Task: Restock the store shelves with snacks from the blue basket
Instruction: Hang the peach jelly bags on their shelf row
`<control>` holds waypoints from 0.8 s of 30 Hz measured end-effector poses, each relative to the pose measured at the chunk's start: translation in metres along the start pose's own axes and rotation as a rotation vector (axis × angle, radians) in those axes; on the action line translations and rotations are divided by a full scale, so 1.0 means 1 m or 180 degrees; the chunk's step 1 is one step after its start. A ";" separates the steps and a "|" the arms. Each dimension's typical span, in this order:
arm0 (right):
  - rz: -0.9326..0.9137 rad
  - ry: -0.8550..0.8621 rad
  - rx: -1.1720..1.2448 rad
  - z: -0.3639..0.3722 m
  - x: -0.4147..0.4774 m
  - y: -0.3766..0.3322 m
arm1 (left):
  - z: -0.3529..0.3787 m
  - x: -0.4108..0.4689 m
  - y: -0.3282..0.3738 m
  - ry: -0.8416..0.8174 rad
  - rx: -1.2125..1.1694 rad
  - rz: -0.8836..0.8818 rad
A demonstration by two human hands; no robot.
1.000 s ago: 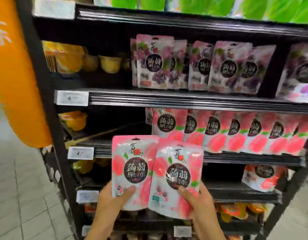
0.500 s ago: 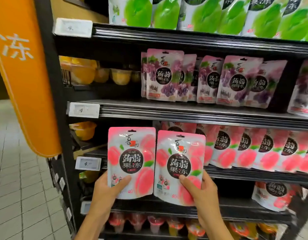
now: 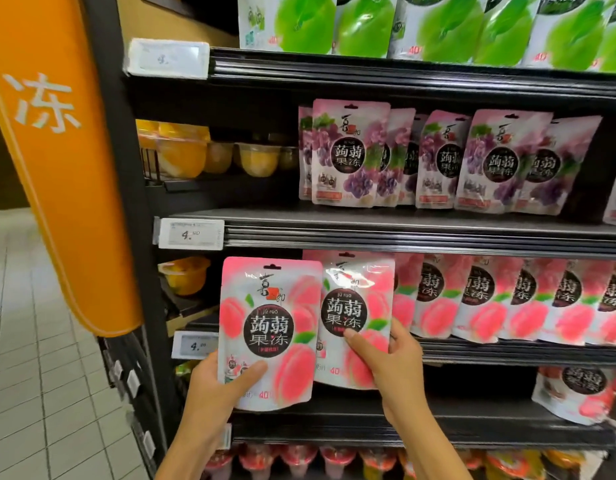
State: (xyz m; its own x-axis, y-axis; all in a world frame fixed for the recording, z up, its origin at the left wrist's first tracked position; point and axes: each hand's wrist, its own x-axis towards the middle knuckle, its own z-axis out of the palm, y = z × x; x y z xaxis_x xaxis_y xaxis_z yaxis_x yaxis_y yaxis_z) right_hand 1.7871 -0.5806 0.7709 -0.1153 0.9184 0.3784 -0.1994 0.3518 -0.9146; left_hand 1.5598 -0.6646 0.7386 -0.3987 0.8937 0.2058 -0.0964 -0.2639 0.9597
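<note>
I hold two pink peach jelly pouches upright in front of the shelving. My left hand (image 3: 218,393) grips the left pouch (image 3: 268,330) at its lower left corner, thumb across the front. My right hand (image 3: 391,362) grips the right pouch (image 3: 356,317) from its lower right, thumb on the front. The right pouch sits slightly behind the left one, at the left end of the row of matching peach pouches (image 3: 507,299) on the peach shelf (image 3: 507,351). The blue basket is out of view.
Purple grape pouches (image 3: 438,157) fill the shelf above, green pouches (image 3: 438,26) the top one. Yellow fruit cups (image 3: 209,154) stand at left. One peach pouch (image 3: 576,393) lies on the lower shelf at right. An orange sign (image 3: 53,150) hangs left, over tiled floor (image 3: 40,393).
Both hands have lifted the two pouches up and toward the peach shelf; the right pouch has moved behind the left one and closer to the row.
</note>
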 end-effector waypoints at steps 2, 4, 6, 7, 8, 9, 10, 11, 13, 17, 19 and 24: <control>-0.0013 0.0060 -0.0008 0.009 0.005 0.002 | -0.005 0.003 0.000 -0.0028 0.0022 -0.0011; 0.0012 0.0137 0.0009 0.016 0.009 0.004 | -0.009 0.004 0.000 -0.0056 0.0030 -0.0005; 0.0024 0.0183 0.0010 0.021 0.013 0.004 | -0.012 0.005 0.000 -0.0073 0.0030 -0.0005; 0.0029 0.0186 -0.0002 0.024 0.014 0.004 | -0.013 0.005 -0.001 -0.0087 0.0025 -0.0014; 0.0036 0.0184 -0.0029 0.026 0.015 0.004 | -0.014 0.005 -0.001 -0.0102 0.0014 -0.0026; 0.0047 0.0183 -0.0072 0.029 0.016 0.004 | -0.014 0.005 -0.002 -0.0117 0.0001 -0.0036; 0.0058 0.0172 -0.0121 0.031 0.016 0.004 | -0.015 0.005 -0.003 -0.0132 -0.0009 -0.0042; 0.0071 0.0153 -0.0149 0.034 0.017 0.005 | -0.015 0.005 -0.004 -0.0150 -0.0010 -0.0046; 0.0086 0.0155 -0.0135 0.038 0.017 0.006 | -0.015 0.005 -0.006 -0.0172 -0.0018 -0.0040; -0.0020 0.0308 -0.0218 0.043 0.028 -0.002 | -0.013 0.006 -0.008 -0.0180 -0.0060 -0.0003; -0.0133 0.0399 -0.0345 0.045 0.038 -0.006 | -0.012 0.007 -0.007 -0.0210 -0.0084 0.0003; -0.0339 0.0493 -0.0776 0.056 0.051 -0.003 | -0.010 0.008 -0.006 -0.0237 -0.0110 -0.0010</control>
State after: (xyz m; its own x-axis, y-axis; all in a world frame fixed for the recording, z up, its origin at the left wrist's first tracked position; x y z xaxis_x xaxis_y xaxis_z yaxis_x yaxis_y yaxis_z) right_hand 1.7276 -0.5451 0.8006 0.0472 0.8842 0.4647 0.0393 0.4633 -0.8854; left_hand 1.5485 -0.6593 0.7323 -0.3296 0.9187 0.2177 -0.1294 -0.2724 0.9534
